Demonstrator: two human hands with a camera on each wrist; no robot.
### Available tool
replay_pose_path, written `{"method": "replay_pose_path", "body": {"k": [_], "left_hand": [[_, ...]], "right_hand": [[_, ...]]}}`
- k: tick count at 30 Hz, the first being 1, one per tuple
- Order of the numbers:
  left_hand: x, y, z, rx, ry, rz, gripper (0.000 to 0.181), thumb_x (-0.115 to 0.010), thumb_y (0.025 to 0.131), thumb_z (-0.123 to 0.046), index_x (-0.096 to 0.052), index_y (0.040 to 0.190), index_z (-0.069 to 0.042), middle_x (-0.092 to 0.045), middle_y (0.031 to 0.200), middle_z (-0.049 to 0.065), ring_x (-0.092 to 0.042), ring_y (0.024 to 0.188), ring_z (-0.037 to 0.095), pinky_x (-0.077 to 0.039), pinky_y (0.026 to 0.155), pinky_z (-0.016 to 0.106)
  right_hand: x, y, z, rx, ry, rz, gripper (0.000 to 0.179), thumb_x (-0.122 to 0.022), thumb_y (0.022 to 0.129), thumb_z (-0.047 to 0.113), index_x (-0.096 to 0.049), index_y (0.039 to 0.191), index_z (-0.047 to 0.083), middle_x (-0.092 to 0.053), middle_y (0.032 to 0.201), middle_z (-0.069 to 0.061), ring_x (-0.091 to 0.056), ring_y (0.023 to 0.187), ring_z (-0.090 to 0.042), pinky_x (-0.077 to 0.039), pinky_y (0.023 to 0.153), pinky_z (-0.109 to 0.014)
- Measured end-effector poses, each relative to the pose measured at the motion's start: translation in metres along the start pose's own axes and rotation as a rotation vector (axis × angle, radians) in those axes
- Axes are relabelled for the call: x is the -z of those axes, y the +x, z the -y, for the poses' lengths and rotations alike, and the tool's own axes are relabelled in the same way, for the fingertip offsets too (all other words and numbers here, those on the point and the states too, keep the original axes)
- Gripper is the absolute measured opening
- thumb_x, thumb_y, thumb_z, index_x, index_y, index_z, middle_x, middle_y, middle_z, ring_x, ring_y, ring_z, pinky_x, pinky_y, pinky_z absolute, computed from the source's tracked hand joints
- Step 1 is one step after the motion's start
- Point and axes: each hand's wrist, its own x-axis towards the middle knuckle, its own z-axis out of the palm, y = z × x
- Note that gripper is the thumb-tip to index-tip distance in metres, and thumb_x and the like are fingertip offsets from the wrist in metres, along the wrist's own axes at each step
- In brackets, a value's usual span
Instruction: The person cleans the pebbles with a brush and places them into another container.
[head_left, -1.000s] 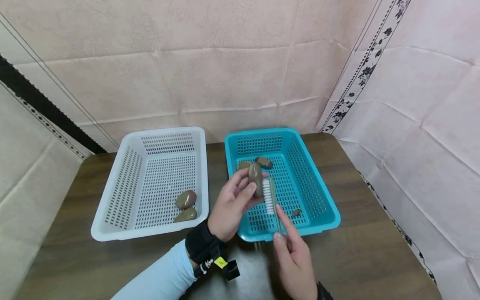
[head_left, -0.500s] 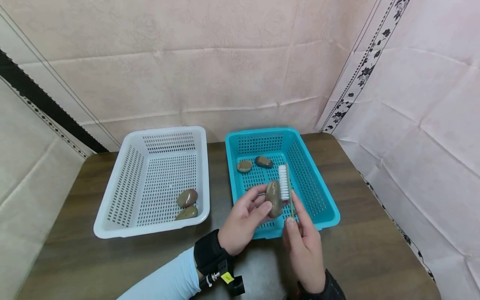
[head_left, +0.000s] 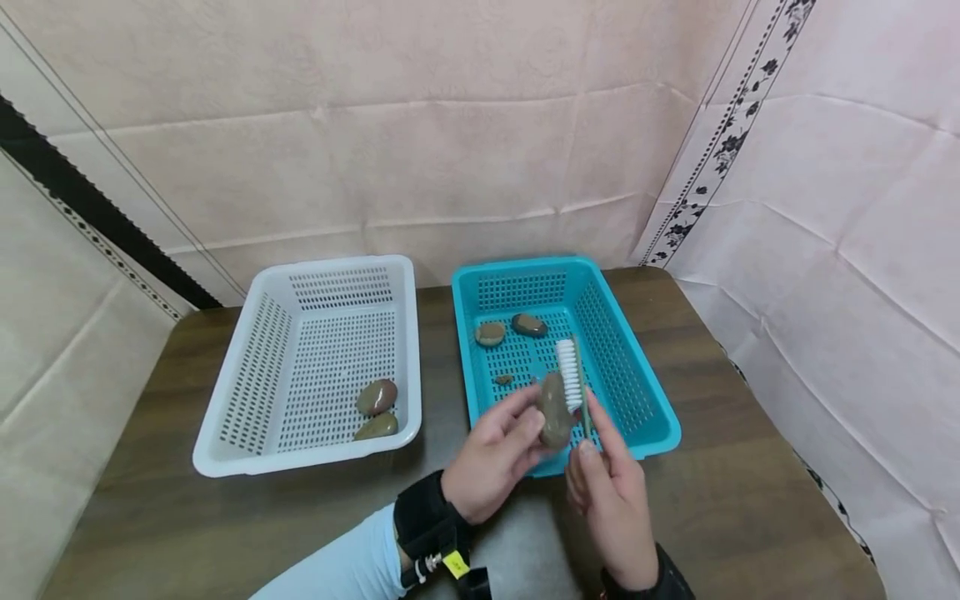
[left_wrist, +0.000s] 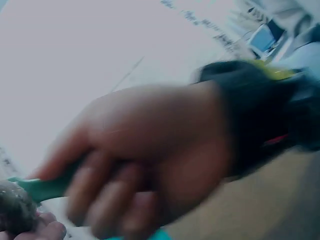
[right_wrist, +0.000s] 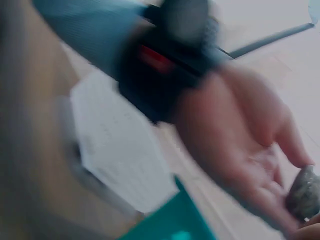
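My left hand [head_left: 497, 454] grips an oval grey-brown stone [head_left: 555, 411] between thumb and fingers, above the front of the blue basket [head_left: 660, 433]. A scrub brush [head_left: 572, 375] with white bristles and a slim green handle is held by my right hand [head_left: 611, 492], its bristles right at the stone's right side. The left wrist view shows my right hand [left_wrist: 150, 150] curled round the green handle [left_wrist: 47, 189], with the stone [left_wrist: 15, 207] at the lower left edge. In the right wrist view my left hand [right_wrist: 240, 145] pinches the stone [right_wrist: 306, 195]; that view is blurred.
Two stones, one rounded [head_left: 491, 334] and one darker [head_left: 529, 325], lie at the back of the blue basket, with a small brown piece [head_left: 504, 379] nearer. A white basket [head_left: 225, 400] to the left holds a reddish-brown stone [head_left: 377, 397] and an olive stone [head_left: 377, 427].
Both hands have moved right and toward the person with the stone and brush. The stone has turned in the left hand, and the brush has slid along its side.
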Motion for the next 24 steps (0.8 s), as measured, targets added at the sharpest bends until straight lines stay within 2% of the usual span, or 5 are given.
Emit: {"method": "replay_pose_path", "body": {"k": [5, 11, 14, 19, 24], "left_hand": [[-0.002, 0.007, -0.005, -0.044, -0.004, -0.010, 0.056, -0.040, 0.121, -0.016, -0.024, 0.170, 0.006, -0.038, 0.168, 0.032, -0.051, 0.149, 0.032, -0.048, 0.120, 0.042], [0.013, 0.018, -0.028, -0.140, 0.058, -0.100, 0.053, -0.039, 0.121, -0.012, -0.026, 0.170, 0.002, -0.040, 0.167, 0.033, -0.047, 0.154, 0.034, -0.044, 0.123, 0.047], [0.013, 0.018, -0.024, -0.130, 0.093, -0.169, 0.050, -0.047, 0.117, -0.006, -0.035, 0.166, -0.001, -0.050, 0.162, 0.030, -0.056, 0.146, 0.031, -0.049, 0.119, 0.044], [0.004, 0.008, -0.007, -0.001, 0.092, -0.201, 0.054, -0.062, 0.109, 0.000, -0.043, 0.159, -0.001, -0.061, 0.152, 0.025, -0.070, 0.125, 0.021, -0.059, 0.105, 0.036], [0.007, 0.009, -0.013, -0.027, 0.081, -0.249, 0.054, -0.067, 0.105, 0.001, -0.048, 0.155, -0.003, -0.065, 0.148, 0.024, -0.072, 0.122, 0.022, -0.061, 0.103, 0.037]], "right_hand": [[0.005, 0.004, 0.007, -0.015, 0.004, 0.026, 0.053, -0.040, 0.119, 0.006, -0.040, 0.171, 0.017, -0.038, 0.067, -0.007, -0.034, 0.049, -0.025, -0.033, 0.041, -0.039], [-0.006, -0.015, -0.002, -0.128, -0.173, 0.006, 0.052, -0.045, 0.120, 0.013, -0.041, 0.171, 0.022, -0.043, 0.065, -0.004, -0.041, 0.049, -0.021, -0.041, 0.046, -0.032], [-0.007, -0.015, -0.005, -0.026, -0.307, 0.003, 0.054, -0.049, 0.118, 0.007, -0.043, 0.170, 0.020, -0.042, 0.063, 0.002, -0.040, 0.047, -0.014, -0.040, 0.045, -0.030], [-0.002, -0.001, 0.003, 0.192, -0.473, -0.040, 0.060, -0.054, 0.114, -0.001, -0.047, 0.169, 0.022, -0.041, 0.071, 0.006, -0.034, 0.054, -0.005, -0.038, 0.047, -0.026], [-0.005, 0.001, 0.007, 0.188, -0.550, -0.048, 0.063, -0.057, 0.112, -0.001, -0.048, 0.168, 0.026, -0.052, 0.079, 0.007, -0.045, 0.065, 0.001, -0.045, 0.059, -0.015]]}}
